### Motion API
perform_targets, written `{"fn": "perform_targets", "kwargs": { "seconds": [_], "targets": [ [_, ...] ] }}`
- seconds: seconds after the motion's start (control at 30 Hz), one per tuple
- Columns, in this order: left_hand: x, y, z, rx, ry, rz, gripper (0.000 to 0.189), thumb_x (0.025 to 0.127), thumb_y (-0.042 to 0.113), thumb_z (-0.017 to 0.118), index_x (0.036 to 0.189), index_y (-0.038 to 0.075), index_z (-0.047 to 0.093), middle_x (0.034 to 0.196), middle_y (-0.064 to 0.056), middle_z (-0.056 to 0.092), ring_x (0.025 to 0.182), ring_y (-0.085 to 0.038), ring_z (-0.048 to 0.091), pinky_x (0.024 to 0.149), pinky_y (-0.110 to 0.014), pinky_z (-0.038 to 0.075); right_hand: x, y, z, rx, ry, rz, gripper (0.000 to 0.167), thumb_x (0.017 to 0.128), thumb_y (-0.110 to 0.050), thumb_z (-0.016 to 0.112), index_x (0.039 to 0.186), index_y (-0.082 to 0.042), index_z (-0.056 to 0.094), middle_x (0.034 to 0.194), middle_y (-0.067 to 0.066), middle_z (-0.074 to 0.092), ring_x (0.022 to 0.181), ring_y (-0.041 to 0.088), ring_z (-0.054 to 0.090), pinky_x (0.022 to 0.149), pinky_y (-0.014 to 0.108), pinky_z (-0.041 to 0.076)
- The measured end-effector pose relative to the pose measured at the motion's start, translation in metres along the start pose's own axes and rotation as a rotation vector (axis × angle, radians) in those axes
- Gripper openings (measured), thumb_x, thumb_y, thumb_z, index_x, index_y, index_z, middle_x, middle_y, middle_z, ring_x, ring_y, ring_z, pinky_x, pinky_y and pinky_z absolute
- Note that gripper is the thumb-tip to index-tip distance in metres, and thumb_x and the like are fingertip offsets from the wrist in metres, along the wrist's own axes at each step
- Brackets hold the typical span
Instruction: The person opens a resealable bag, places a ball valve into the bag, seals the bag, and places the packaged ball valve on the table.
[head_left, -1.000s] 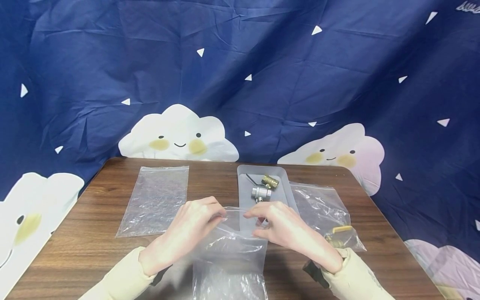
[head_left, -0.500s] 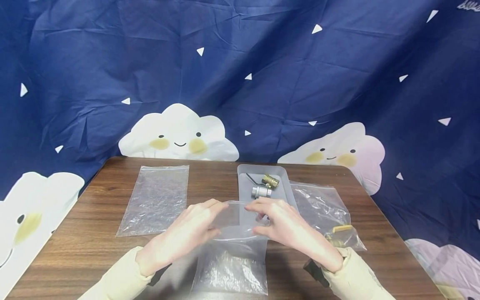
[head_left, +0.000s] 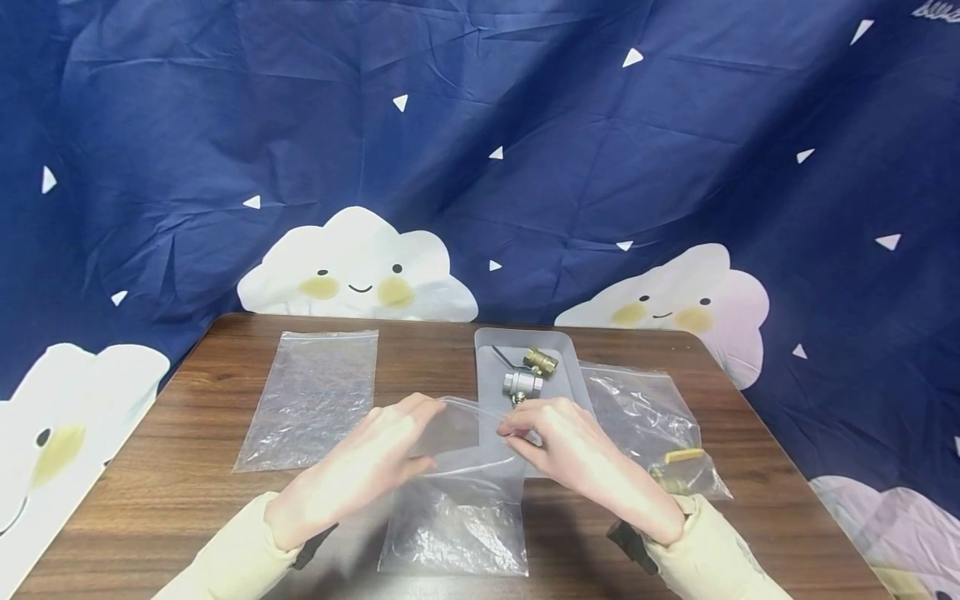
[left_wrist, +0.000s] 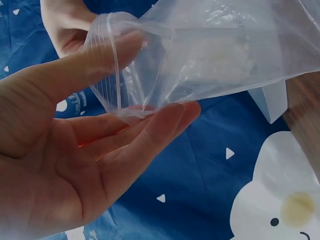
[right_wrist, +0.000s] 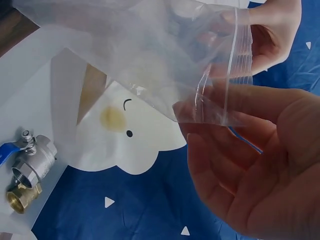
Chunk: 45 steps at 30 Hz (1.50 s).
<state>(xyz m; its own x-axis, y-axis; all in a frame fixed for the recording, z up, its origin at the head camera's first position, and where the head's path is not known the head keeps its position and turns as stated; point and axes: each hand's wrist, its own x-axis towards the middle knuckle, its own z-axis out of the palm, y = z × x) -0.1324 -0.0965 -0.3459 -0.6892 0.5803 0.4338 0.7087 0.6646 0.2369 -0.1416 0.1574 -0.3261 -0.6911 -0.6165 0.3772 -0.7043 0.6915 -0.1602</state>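
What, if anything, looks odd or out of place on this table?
Nothing seems spilled or broken. Only the bag right of the tray looks slightly askew: it lies at a slant, crumpled around a yellow-handled valve.

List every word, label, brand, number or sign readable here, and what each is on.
No text is readable in any view.
White squiggle on dark blue fabric backdrop: cut off in the head view, unreadable.
Silver metal valve, brass cylindrical valve: any markings too small to read.
Held clear plastic zip bag: none visible.

bag (head_left: pixel 472 492) mouth wider (now), left hand (head_left: pixel 367 458) spread
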Motion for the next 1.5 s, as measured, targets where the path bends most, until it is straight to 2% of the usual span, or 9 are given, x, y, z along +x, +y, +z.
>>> {"fn": "perform_targets", "kwargs": {
  "seconds": [0.3,0.47,0.6,0.67,0.83,0.93,1.03,1.2,1.5],
  "targets": [
    [-0.003,-0.004,-0.006,-0.036,-0.031,0.001,0.060,0.076,0.024,0.084,0.126,0.002,0.059,0.118,-0.008,0.068,0.100,-0.021,0.069,0.084,-0.037,0.059,-0.002,-0.002,0.000,-0.005,-0.039,0.052,0.034,0.075,-0.019,0.083,0.108,-0.014,0.075,0.099,-0.005,0.073,0.075,0.004,0.066,0.059,0.021,0.051],
    [-0.004,-0.004,-0.012,-0.106,-0.080,-0.017,0.059,0.079,0.030,0.082,0.127,0.003,0.060,0.109,-0.003,0.067,0.086,-0.011,0.061,0.075,-0.028,0.055,-0.002,-0.002,-0.001,0.031,-0.063,0.067,0.036,0.076,-0.021,0.083,0.110,-0.015,0.074,0.096,-0.007,0.072,0.075,0.003,0.064,0.057,0.018,0.046],
    [-0.004,-0.004,-0.012,-0.123,-0.103,-0.057,0.060,0.079,0.032,0.082,0.128,0.005,0.060,0.102,0.000,0.065,0.080,-0.006,0.054,0.072,-0.026,0.050,-0.002,0.001,0.000,0.087,-0.051,0.030,0.034,0.078,-0.023,0.082,0.109,-0.012,0.074,0.093,-0.004,0.073,0.075,0.003,0.064,0.062,0.020,0.050],
    [-0.004,-0.004,-0.010,-0.104,-0.102,-0.065,0.061,0.079,0.033,0.081,0.130,0.005,0.059,0.108,-0.001,0.066,0.086,-0.009,0.059,0.076,-0.032,0.053,-0.002,0.002,0.000,0.118,-0.042,-0.003,0.032,0.081,-0.024,0.080,0.109,-0.011,0.074,0.094,-0.003,0.074,0.074,0.004,0.063,0.065,0.020,0.051],
    [-0.004,-0.006,-0.006,-0.059,-0.072,-0.038,0.063,0.079,0.032,0.082,0.129,0.002,0.059,0.120,-0.007,0.067,0.104,-0.019,0.067,0.087,-0.041,0.057,-0.003,0.002,-0.003,0.210,0.020,-0.030,0.028,0.085,-0.025,0.077,0.110,-0.013,0.074,0.105,-0.002,0.073,0.082,0.009,0.067,0.068,0.021,0.055],
    [-0.003,-0.007,-0.003,-0.051,-0.058,-0.021,0.063,0.077,0.030,0.083,0.127,0.001,0.060,0.119,-0.009,0.068,0.104,-0.021,0.068,0.088,-0.039,0.057,-0.003,0.003,-0.008,0.243,0.096,-0.023,0.025,0.084,-0.022,0.078,0.109,-0.015,0.075,0.109,0.000,0.073,0.092,0.012,0.070,0.070,0.022,0.057],
    [-0.003,-0.009,-0.001,-0.049,-0.053,-0.019,0.063,0.076,0.031,0.084,0.127,0.002,0.060,0.120,-0.008,0.068,0.105,-0.021,0.068,0.089,-0.038,0.057,-0.001,0.009,-0.012,0.231,0.167,-0.015,0.024,0.083,-0.017,0.079,0.106,-0.013,0.075,0.106,0.001,0.074,0.089,0.013,0.072,0.070,0.023,0.058],
    [-0.003,-0.009,0.001,-0.042,-0.049,-0.005,0.063,0.076,0.030,0.084,0.127,0.002,0.060,0.119,-0.008,0.068,0.104,-0.021,0.068,0.088,-0.039,0.058,0.004,0.026,-0.011,0.225,0.189,0.065,0.024,0.081,-0.009,0.080,0.104,-0.009,0.074,0.099,0.005,0.076,0.080,0.014,0.073,0.068,0.025,0.060],
    [-0.004,-0.005,0.002,-0.031,-0.056,0.018,0.063,0.076,0.030,0.084,0.127,0.002,0.059,0.118,-0.007,0.068,0.103,-0.020,0.068,0.085,-0.040,0.058,0.009,0.066,0.004,0.301,0.094,0.265,0.022,0.083,-0.003,0.076,0.103,0.001,0.072,0.101,0.018,0.075,0.081,0.025,0.074,0.070,0.028,0.062]
  ]
}}
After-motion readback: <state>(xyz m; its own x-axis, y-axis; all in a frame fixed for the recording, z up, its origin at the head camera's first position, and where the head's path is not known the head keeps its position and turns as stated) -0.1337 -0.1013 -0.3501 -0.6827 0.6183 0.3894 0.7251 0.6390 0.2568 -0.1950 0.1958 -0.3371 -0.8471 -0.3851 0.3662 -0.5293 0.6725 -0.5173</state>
